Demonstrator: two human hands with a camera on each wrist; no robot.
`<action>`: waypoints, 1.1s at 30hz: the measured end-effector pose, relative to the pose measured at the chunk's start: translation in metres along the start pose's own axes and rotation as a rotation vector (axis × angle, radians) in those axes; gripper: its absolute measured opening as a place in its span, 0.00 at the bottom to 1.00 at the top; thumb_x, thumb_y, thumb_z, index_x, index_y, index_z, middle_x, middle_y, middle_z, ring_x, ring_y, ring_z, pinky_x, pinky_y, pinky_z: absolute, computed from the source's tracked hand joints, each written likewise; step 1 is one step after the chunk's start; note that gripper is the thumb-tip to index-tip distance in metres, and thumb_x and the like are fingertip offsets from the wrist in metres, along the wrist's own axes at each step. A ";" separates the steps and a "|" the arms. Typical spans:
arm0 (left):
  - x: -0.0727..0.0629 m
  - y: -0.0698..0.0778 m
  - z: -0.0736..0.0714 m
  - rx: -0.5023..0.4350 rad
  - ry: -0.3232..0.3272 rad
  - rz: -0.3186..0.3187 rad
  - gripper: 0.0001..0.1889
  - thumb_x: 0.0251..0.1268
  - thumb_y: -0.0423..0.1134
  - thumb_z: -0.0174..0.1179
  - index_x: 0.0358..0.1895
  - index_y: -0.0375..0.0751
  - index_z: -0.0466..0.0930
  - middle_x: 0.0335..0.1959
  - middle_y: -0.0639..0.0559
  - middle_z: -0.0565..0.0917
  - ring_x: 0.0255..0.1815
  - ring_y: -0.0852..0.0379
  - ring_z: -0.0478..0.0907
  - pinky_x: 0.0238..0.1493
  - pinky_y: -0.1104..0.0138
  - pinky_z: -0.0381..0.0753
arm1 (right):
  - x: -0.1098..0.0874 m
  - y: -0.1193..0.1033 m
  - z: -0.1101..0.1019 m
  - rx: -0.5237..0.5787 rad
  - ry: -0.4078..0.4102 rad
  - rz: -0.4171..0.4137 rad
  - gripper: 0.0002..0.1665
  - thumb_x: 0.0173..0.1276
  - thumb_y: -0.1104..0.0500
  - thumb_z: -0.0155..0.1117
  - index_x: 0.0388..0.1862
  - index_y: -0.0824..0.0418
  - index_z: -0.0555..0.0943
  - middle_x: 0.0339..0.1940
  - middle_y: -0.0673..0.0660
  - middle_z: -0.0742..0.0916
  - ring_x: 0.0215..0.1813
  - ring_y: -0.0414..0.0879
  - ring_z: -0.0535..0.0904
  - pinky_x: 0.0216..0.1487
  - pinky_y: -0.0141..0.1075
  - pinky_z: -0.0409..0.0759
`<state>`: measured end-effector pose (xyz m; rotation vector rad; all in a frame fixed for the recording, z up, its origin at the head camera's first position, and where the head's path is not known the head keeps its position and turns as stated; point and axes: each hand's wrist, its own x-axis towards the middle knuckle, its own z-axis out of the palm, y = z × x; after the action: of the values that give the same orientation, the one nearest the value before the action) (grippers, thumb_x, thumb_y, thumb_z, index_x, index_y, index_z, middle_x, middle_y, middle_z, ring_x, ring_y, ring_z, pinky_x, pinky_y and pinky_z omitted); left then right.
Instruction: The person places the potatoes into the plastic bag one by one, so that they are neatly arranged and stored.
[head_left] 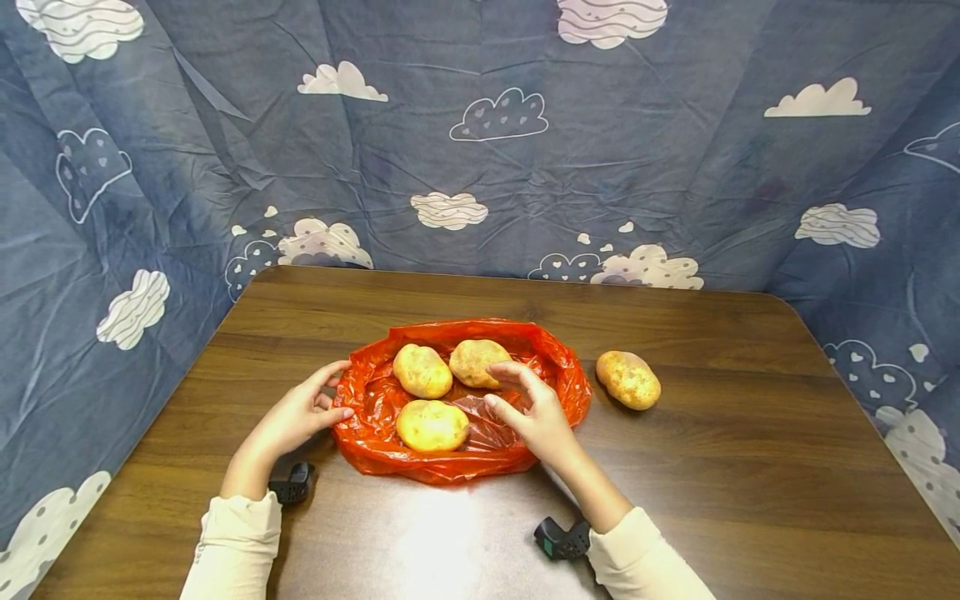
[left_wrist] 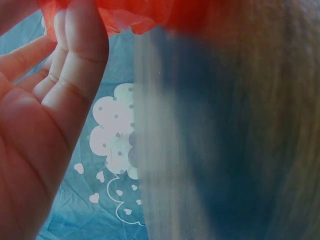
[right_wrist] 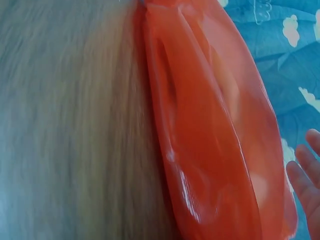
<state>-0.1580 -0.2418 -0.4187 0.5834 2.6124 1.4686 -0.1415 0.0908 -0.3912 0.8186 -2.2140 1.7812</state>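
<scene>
A red plastic bag (head_left: 450, 468) lies spread on the table with its mouth facing up and its rim folded down. Three potatoes sit inside: a back-left potato (head_left: 422, 372), a back-right potato (head_left: 474, 363) and a front potato (head_left: 432, 426). At the bag's left rim, my left hand (head_left: 296, 414) touches the plastic with loosely bent fingers, thumb apart from them. My right hand (head_left: 536, 412) hovers over the bag's right part, fingers and thumb spread, nothing between them. Its fingertips overlap the back-right potato in the head view; contact cannot be told.
Another potato (head_left: 628, 380) lies on the wooden table (head_left: 735, 467) to the right of the bag. A blue cloth with clouds (head_left: 498, 192) hangs behind and along the sides. Black wrist devices (head_left: 562, 539) sit beside both forearms.
</scene>
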 end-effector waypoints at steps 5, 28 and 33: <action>0.000 0.003 0.000 0.003 -0.006 -0.056 0.34 0.54 0.28 0.61 0.63 0.31 0.56 0.48 0.32 0.70 0.28 0.55 0.76 0.29 0.68 0.76 | -0.002 0.002 -0.012 -0.014 0.039 0.011 0.20 0.57 0.75 0.59 0.50 0.76 0.69 0.49 0.71 0.76 0.52 0.61 0.72 0.53 0.49 0.68; 0.000 0.003 0.000 -0.003 -0.008 -0.051 0.34 0.54 0.29 0.62 0.64 0.31 0.56 0.48 0.33 0.70 0.30 0.54 0.76 0.29 0.68 0.76 | -0.007 0.014 -0.059 -0.040 0.232 0.025 0.21 0.56 0.78 0.57 0.50 0.80 0.67 0.47 0.73 0.75 0.52 0.50 0.73 0.55 0.41 0.67; 0.001 0.002 0.000 0.007 -0.008 -0.028 0.33 0.54 0.30 0.62 0.63 0.31 0.57 0.47 0.33 0.70 0.30 0.55 0.76 0.30 0.67 0.76 | -0.008 0.017 -0.070 -0.078 0.280 0.039 0.21 0.57 0.77 0.57 0.51 0.79 0.67 0.48 0.72 0.76 0.53 0.57 0.72 0.56 0.41 0.67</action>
<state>-0.1583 -0.2403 -0.4171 0.5504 2.6098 1.4463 -0.1574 0.1621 -0.3911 0.4799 -2.1119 1.6957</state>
